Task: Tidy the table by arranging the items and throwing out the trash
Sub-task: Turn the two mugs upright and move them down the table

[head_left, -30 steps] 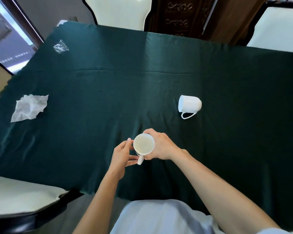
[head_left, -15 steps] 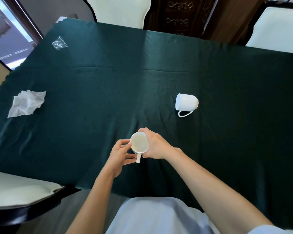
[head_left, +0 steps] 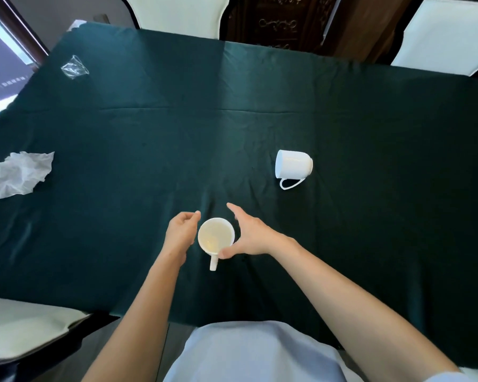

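Observation:
A white mug (head_left: 215,239) stands upright on the dark green tablecloth (head_left: 149,150) near the front edge, handle pointing toward me. My left hand (head_left: 180,231) hovers just left of it, fingers loosely curled, holding nothing. My right hand (head_left: 250,236) is spread open on the mug's right, thumb near the handle base, fingers off the mug. A second white mug (head_left: 293,168) lies on its side to the right of centre. A crumpled white tissue (head_left: 21,174) lies at the left edge. A crushed clear plastic cup (head_left: 74,67) lies at the far left corner.
White-cushioned chairs stand at the far side (head_left: 177,12), the far right (head_left: 447,34) and the near left (head_left: 25,329). A dark carved wooden cabinet (head_left: 282,20) is behind the table.
The mug that both hands held now stands on the cloth. Both hands have let go and opened away from it.

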